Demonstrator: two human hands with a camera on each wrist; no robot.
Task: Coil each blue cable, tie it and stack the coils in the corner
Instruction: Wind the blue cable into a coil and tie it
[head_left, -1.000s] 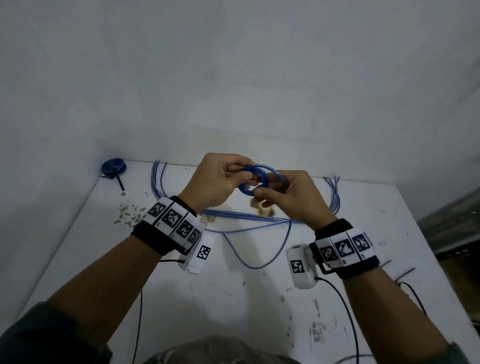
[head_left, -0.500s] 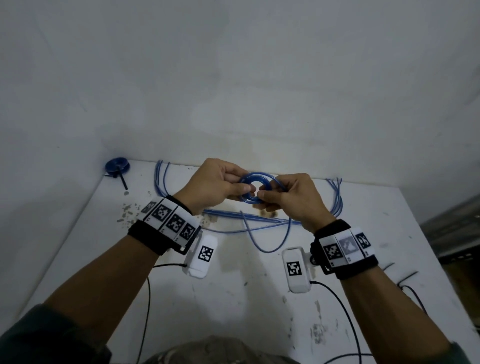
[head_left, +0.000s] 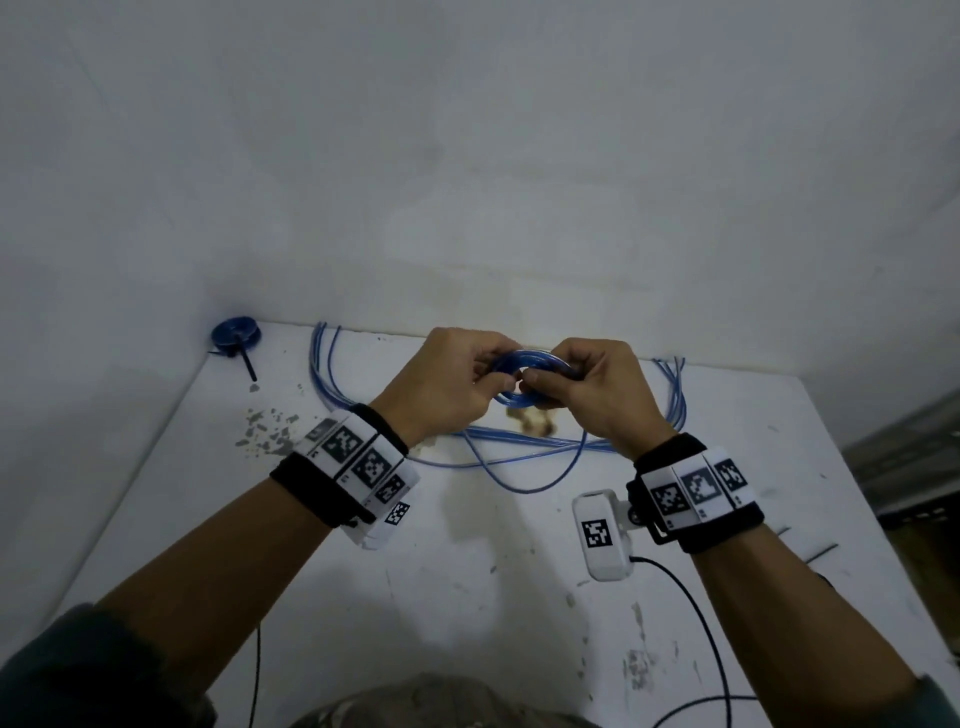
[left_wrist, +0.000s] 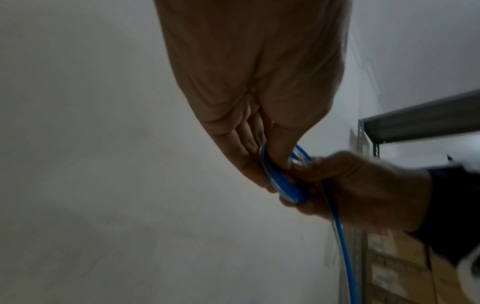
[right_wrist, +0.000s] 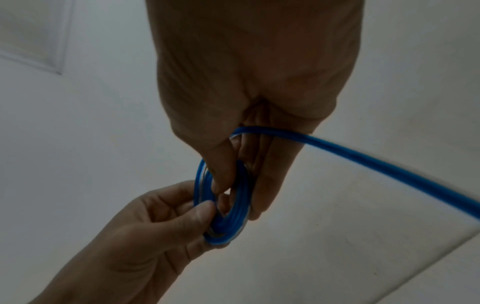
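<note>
A small coil of blue cable (head_left: 511, 400) is held in the air above the white table (head_left: 467, 597), between both hands. My left hand (head_left: 457, 384) pinches its left side, seen close in the left wrist view as the coil (left_wrist: 280, 181). My right hand (head_left: 587, 389) grips its right side, thumb through the coil (right_wrist: 233, 209), and the cable's free tail (right_wrist: 389, 166) runs out across the fingers. That tail (head_left: 524, 480) hangs in a loop down to the table. Loose blue cables (head_left: 519, 441) lie along the back of the table.
A tied blue coil (head_left: 235, 332) with a black tie sticking out sits in the far left corner against the wall. Black wires (head_left: 696, 618) trail from the wrist cameras over the near table. A metal shelf with boxes (left_wrist: 405, 257) stands to the right.
The hanging tail has shortened as more cable went onto the coil. Both hands have stayed together above the back of the table, shifting their hold round the coil.
</note>
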